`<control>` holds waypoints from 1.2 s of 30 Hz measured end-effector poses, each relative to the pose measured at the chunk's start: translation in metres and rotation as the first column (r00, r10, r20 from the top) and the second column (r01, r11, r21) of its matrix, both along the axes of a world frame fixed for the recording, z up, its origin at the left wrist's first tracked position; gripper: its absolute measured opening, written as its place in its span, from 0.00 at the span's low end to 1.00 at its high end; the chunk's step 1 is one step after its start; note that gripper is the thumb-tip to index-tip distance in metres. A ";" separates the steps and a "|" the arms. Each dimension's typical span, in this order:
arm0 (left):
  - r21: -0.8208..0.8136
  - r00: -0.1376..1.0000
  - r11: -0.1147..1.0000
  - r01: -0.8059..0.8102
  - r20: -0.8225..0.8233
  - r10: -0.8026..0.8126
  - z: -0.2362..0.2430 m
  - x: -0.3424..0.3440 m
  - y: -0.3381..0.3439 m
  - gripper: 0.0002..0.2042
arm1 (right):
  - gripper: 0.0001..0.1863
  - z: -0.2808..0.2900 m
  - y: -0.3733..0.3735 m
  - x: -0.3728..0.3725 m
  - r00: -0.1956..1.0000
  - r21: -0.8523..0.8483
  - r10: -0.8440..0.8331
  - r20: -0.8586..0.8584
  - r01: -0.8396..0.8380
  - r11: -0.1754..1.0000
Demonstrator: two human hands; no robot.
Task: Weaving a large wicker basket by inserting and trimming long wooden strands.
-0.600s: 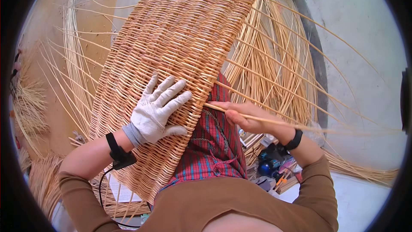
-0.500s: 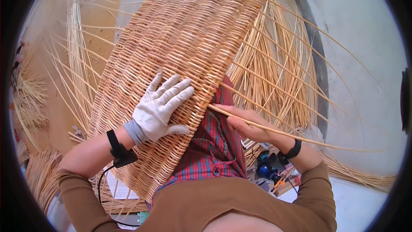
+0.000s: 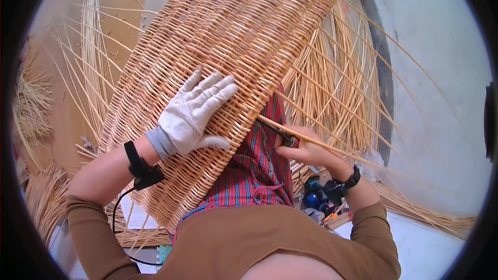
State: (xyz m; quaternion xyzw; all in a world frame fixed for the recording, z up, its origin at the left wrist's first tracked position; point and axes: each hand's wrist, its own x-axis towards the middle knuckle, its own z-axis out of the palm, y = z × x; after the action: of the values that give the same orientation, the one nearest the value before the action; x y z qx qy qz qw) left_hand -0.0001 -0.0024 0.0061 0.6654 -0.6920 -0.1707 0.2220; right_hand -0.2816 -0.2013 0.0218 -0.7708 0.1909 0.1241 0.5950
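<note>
My left hand [image 3: 192, 111], in a white glove, lies flat with fingers apart on a large woven wicker panel [image 3: 223, 31] that rests slanting over my lap. At the panel's right edge, my bare right hand [image 3: 302, 149] grips a slim dark tool [image 3: 271, 124]; its far end meets the weave. A pale rod [image 3: 321, 144] runs out from that edge just above the tool and across my right hand. Red plaid cloth [image 3: 244, 176] covers my lap beneath the panel.
Loose rods lie in bundles at right [image 3: 342, 88], far left [image 3: 33, 119] and lower left [image 3: 44, 199]. Long stakes fan out from both sides of the panel. A dark blue object [image 3: 315, 198] sits among clutter beside my right forearm. The pale floor [image 3: 430, 98] curves along the right.
The panel's top has moved rightward. My left hand has shifted slightly upward with it. A dark tool now shows in my right hand, where only the pale rod showed before.
</note>
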 end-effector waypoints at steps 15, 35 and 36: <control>-0.045 0.995 0.999 0.023 0.095 -0.019 -0.005 -0.001 0.003 0.50 | 0.27 -0.001 0.042 -0.093 0.738 0.227 -0.545 -0.399 0.655 0.721; 0.003 0.989 0.998 0.062 0.135 -0.061 0.000 -0.002 0.003 0.56 | 0.31 0.041 0.092 -0.053 0.977 -0.099 -0.199 0.071 0.206 0.974; 0.004 0.990 0.998 0.055 0.131 -0.055 -0.001 -0.003 0.004 0.56 | 0.30 0.040 0.088 -0.056 0.988 -0.108 -0.150 0.020 0.152 0.983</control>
State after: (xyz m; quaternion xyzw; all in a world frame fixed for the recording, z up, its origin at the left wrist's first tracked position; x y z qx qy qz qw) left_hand -0.0026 0.0015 0.0052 0.6558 -0.7232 -0.1328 0.1710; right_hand -0.3376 -0.1130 0.0614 -0.7862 0.2517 0.0634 0.5608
